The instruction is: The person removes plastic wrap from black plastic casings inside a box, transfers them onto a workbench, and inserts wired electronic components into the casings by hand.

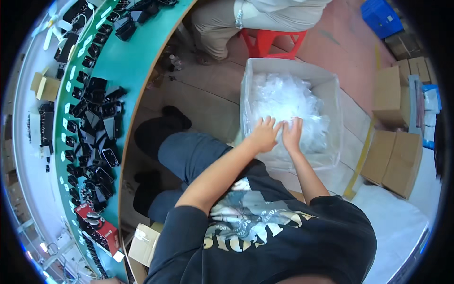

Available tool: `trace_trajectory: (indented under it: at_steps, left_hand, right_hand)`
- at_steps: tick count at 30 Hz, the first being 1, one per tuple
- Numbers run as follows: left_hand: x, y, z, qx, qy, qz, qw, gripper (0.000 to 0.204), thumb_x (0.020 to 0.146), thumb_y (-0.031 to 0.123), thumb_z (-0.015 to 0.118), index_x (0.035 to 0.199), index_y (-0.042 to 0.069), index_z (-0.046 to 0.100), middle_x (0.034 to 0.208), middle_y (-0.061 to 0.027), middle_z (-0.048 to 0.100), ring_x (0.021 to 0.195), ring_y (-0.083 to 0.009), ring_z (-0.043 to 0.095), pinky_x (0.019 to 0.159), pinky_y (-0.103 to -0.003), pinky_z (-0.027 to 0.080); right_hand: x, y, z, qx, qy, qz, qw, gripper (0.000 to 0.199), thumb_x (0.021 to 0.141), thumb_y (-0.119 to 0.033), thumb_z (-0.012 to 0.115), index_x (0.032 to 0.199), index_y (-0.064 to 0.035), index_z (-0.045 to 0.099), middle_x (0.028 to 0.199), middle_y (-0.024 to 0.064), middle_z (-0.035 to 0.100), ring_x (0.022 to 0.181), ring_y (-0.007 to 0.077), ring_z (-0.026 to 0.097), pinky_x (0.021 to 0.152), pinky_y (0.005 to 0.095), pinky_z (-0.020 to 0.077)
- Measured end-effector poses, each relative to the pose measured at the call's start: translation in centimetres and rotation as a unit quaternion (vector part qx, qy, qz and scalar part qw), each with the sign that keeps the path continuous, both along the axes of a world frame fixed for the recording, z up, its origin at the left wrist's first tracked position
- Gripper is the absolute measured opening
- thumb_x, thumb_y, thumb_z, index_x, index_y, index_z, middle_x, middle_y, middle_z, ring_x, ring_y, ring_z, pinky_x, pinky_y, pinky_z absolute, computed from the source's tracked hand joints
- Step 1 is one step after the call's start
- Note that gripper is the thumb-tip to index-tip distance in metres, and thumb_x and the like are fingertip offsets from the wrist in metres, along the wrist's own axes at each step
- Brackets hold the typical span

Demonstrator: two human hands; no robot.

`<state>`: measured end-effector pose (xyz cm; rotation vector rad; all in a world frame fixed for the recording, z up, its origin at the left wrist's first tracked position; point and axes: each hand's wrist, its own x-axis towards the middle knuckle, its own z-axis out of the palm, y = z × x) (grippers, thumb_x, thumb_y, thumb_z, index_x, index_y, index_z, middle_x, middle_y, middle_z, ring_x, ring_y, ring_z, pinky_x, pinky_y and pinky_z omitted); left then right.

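Observation:
My left hand (264,136) and my right hand (292,135) are close together over the near side of a pale, translucent bin (245,94). Inside the bin lies a heap of crinkled clear plastic pieces (288,94), perhaps small bags, too glossy to tell singly. Fingertips of both hands bend toward each other and pinch at the clear plastic, their tips blending into its glare. Where the held plastic ends and the heap begins cannot be made out.
A green worktable (127,52) with many black devices (97,128) curves along the left. Beyond the bin, a person (265,16) sits on a red stool (269,42). Cardboard boxes (392,161) stand at right; a blue crate (380,18) is far right.

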<state>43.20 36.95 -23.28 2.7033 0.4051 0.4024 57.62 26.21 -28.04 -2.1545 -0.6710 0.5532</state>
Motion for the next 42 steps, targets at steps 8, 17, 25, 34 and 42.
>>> trace_trajectory:
  at_steps: [8, 17, 25, 34, 42]
  left_hand:
    - [-5.3, 1.1, 11.1, -0.217, -0.032, -0.044, 0.975, 0.027, 0.084, 0.014, 0.065, 0.109, 0.004, 0.062, 0.109, -0.0149, 0.060, 0.098, -0.0326, 0.058, 0.089, -0.039, 0.046]
    - [-23.1, 1.4, 21.2, -0.188, -0.068, 0.255, 0.946, 0.019, 0.088, 0.011, 0.065, 0.106, 0.005, 0.066, 0.104, -0.0095, 0.067, 0.095, -0.0282, 0.062, 0.090, -0.035, 0.048]
    - [-34.3, -4.5, 33.5, -0.076, -0.031, 0.431, 0.898, 0.019, 0.081, 0.003, 0.071, 0.100, 0.004, 0.068, 0.099, -0.0090, 0.068, 0.090, -0.0262, 0.064, 0.085, -0.036, 0.050]
    - [-48.7, -32.0, 29.3, 0.032, -0.242, 0.928, 0.282, 0.026, 0.090, 0.014, 0.066, 0.112, 0.000, 0.061, 0.102, -0.0131, 0.067, 0.091, -0.0285, 0.061, 0.086, -0.035, 0.049]
    - [-59.4, -43.8, 21.1, -0.315, 0.092, 0.935, 0.138, 0.107, 0.081, 0.077, 0.060, 0.159, 0.011, 0.028, 0.162, -0.0204, 0.027, 0.147, -0.0401, 0.031, 0.113, -0.065, 0.028]
  right_hand:
    - [6.8, 0.9, -30.8, 0.024, -0.042, 0.579, 0.814, 0.068, 0.097, -0.048, 0.047, 0.155, -0.0147, 0.040, 0.156, 0.0128, 0.045, 0.137, 0.0338, 0.050, 0.118, 0.0506, 0.0332]
    - [4.6, 4.2, 2.9, -0.133, -0.017, 0.519, 0.844, 0.053, 0.086, -0.014, 0.062, 0.135, 0.0047, 0.057, 0.145, 0.0249, 0.051, 0.139, 0.0402, 0.043, 0.117, 0.0424, 0.0343]
    - [-6.2, 16.0, 25.2, -0.165, -0.076, 0.609, 0.772, 0.030, 0.087, -0.006, 0.061, 0.115, 0.0047, 0.063, 0.118, 0.0181, 0.063, 0.107, 0.0337, 0.058, 0.094, 0.0369, 0.0467]
    - [-47.2, 10.1, 34.3, 0.254, 0.209, 0.914, 0.238, 0.017, 0.079, 0.004, 0.068, 0.094, -0.0035, 0.065, 0.095, 0.0077, 0.065, 0.081, 0.0259, 0.057, 0.074, 0.0318, 0.0483]
    - [-70.1, -3.9, 28.9, 0.244, -0.296, 0.916, -0.119, 0.109, 0.062, -0.033, 0.093, 0.153, -0.0173, 0.035, 0.161, 0.0166, 0.028, 0.145, 0.0427, 0.030, 0.114, 0.0498, 0.0371]
